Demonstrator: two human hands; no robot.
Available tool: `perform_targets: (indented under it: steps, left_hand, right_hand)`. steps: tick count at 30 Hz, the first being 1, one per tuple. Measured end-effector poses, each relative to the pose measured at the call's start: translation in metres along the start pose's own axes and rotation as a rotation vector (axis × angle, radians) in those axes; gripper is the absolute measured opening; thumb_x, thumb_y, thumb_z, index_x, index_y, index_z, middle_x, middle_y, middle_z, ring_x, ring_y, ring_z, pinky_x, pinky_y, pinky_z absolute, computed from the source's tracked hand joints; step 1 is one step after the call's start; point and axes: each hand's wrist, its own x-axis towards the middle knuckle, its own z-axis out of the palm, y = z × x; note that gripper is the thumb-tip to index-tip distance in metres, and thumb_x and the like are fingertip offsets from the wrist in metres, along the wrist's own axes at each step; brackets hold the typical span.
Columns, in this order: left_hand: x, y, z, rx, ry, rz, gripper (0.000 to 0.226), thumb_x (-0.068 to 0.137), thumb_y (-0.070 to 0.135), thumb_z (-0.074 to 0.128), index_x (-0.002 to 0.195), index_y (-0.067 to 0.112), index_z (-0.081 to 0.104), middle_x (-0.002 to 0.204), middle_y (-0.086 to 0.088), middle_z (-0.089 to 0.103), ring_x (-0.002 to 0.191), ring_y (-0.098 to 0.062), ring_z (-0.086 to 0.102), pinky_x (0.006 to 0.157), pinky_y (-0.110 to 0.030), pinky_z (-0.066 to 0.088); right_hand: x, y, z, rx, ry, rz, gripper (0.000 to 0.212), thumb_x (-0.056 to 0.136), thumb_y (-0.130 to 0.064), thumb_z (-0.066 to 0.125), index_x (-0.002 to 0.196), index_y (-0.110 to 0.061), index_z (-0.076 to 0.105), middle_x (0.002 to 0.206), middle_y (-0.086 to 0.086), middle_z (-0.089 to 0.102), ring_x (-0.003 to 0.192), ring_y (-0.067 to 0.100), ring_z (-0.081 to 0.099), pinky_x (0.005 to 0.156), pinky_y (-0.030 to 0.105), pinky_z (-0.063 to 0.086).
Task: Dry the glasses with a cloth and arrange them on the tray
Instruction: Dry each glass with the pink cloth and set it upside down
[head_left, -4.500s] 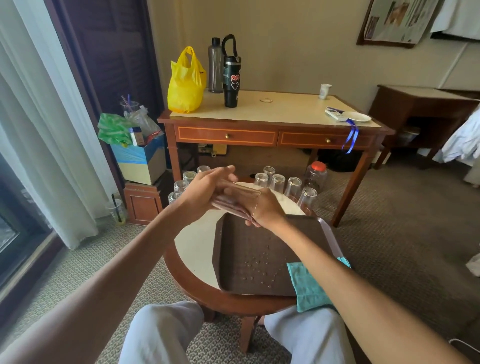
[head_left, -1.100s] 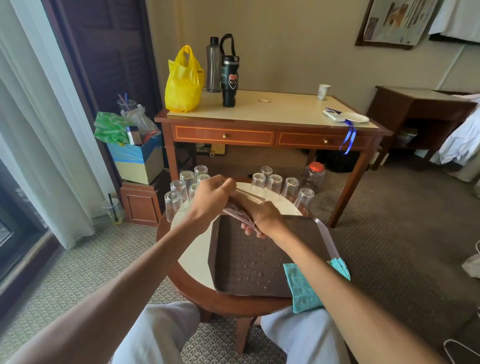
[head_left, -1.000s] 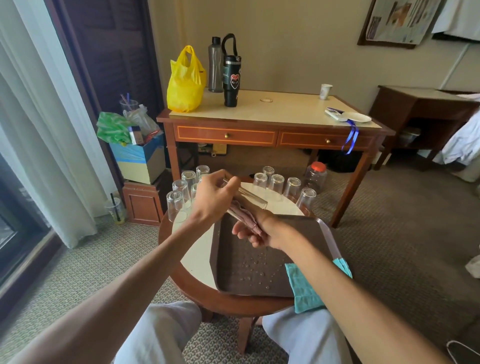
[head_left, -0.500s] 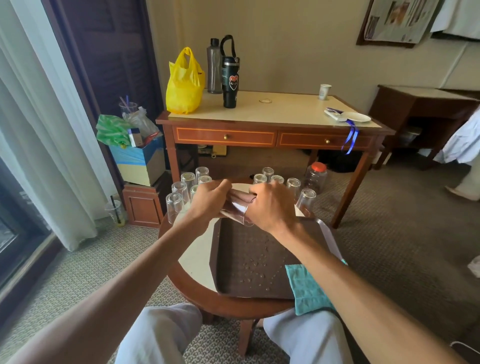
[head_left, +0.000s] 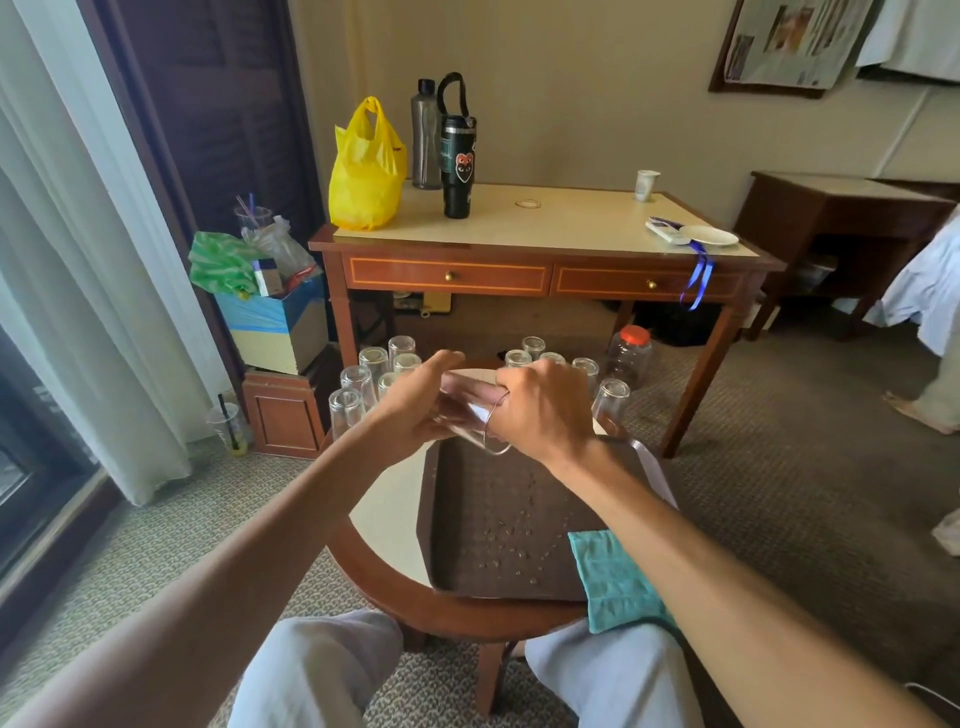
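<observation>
Over the far edge of the tray (head_left: 467, 525): one glass (head_left: 470, 415) held sideways in both hands.

Head view. Left hand (head_left: 410, 410), grip curled round the base end. Right hand (head_left: 543, 410), grip clamped over the rim end. The glass is in the air, touching nothing below. The teal cloth (head_left: 613, 577) lies on the tray's near right corner, draping off the round table (head_left: 384, 525), and neither hand touches it. The tray carries water drops only, with no glass set down on it. Upturned glasses stand in a left cluster (head_left: 373, 370) and a right cluster (head_left: 610, 397) at the table's far side. Judged early in the task: nothing is arranged, and the held glass and both clusters are left to dry and place.
</observation>
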Motion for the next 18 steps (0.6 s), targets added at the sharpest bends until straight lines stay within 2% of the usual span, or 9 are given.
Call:
perform_targets:
  steps: [2, 5, 7, 9, 10, 12, 15, 18]
  left_hand:
    - [0.001, -0.003, -0.002, 0.034, -0.022, -0.069, 0.031, 0.101, 0.038, 0.061, 0.115, 0.011, 0.065, 0.097, -0.012, 0.073, 0.080, -0.021, 0.075, 0.062, -0.029, 0.058]
    - [0.006, -0.010, -0.004, 0.170, 0.031, 0.079, 0.029, 0.101, 0.031, 0.062, 0.115, 0.007, 0.069, 0.090, -0.008, 0.075, 0.076, -0.017, 0.076, 0.061, -0.027, 0.060]
    - [0.010, -0.013, -0.005, 0.221, 0.080, 0.233, 0.030, 0.100, 0.032, 0.064, 0.114, 0.006, 0.068, 0.092, -0.010, 0.073, 0.085, -0.022, 0.076, 0.074, -0.037, 0.064]
    - [0.011, -0.012, -0.007, 0.230, 0.114, 0.359, 0.028, 0.096, 0.034, 0.068, 0.108, 0.008, 0.067, 0.093, -0.009, 0.072, 0.091, -0.025, 0.074, 0.084, -0.043, 0.064]
    - [0.011, -0.012, -0.007, 0.229, 0.119, 0.412, 0.027, 0.094, 0.035, 0.070, 0.104, 0.010, 0.067, 0.092, -0.008, 0.072, 0.091, -0.025, 0.074, 0.084, -0.042, 0.063]
    - [0.012, -0.015, -0.010, 0.225, 0.127, 0.478, 0.029, 0.089, 0.039, 0.073, 0.099, 0.012, 0.068, 0.089, -0.005, 0.072, 0.091, -0.023, 0.074, 0.081, -0.039, 0.063]
    - [0.012, -0.019, -0.012, 0.199, 0.155, 0.541, 0.027, 0.092, 0.036, 0.072, 0.100, 0.010, 0.069, 0.092, -0.005, 0.071, 0.093, -0.023, 0.074, 0.076, -0.034, 0.063]
    - [0.013, -0.017, -0.015, 0.165, 0.163, 0.580, 0.026, 0.092, 0.037, 0.070, 0.101, 0.012, 0.070, 0.097, -0.010, 0.071, 0.092, -0.024, 0.073, 0.069, -0.027, 0.059]
  right_hand:
    - [-0.002, 0.006, 0.007, -0.081, -0.065, -0.045, 0.044, 0.080, -0.049, 0.065, 0.054, -0.014, 0.066, 0.044, 0.003, 0.054, 0.039, 0.021, 0.043, 0.050, 0.022, 0.023]
    - [-0.014, 0.004, 0.016, 0.061, -0.132, 0.106, 0.035, 0.083, -0.039, 0.060, 0.059, -0.015, 0.064, 0.048, 0.000, 0.053, 0.043, 0.024, 0.052, 0.045, 0.022, 0.026]
    - [-0.019, -0.006, 0.016, 0.248, -0.235, 0.374, 0.038, 0.092, -0.043, 0.060, 0.069, -0.014, 0.070, 0.056, -0.001, 0.061, 0.045, 0.015, 0.054, 0.041, 0.023, 0.032]
    - [-0.018, -0.018, 0.013, 0.660, -0.497, 0.780, 0.050, 0.094, -0.053, 0.061, 0.079, -0.007, 0.072, 0.060, 0.002, 0.064, 0.039, 0.008, 0.051, 0.040, 0.024, 0.040]
    - [-0.017, -0.024, 0.013, 0.876, -0.643, 0.981, 0.060, 0.093, -0.060, 0.057, 0.080, -0.004, 0.072, 0.062, 0.004, 0.064, 0.039, 0.009, 0.047, 0.039, 0.023, 0.037]
    - [-0.018, -0.031, 0.010, 1.153, -0.862, 1.216, 0.068, 0.093, -0.069, 0.045, 0.075, -0.008, 0.069, 0.057, 0.000, 0.058, 0.040, 0.007, 0.041, 0.038, 0.018, 0.029]
    - [-0.017, -0.026, 0.010, 1.286, -0.953, 1.287, 0.062, 0.102, -0.057, 0.035, 0.082, -0.008, 0.067, 0.049, -0.007, 0.049, 0.039, 0.003, 0.040, 0.037, 0.013, 0.029]
    - [-0.017, -0.013, 0.011, 1.330, -1.011, 1.197, 0.061, 0.106, -0.049, 0.029, 0.092, -0.007, 0.070, 0.052, -0.007, 0.047, 0.038, 0.002, 0.038, 0.037, 0.012, 0.026]
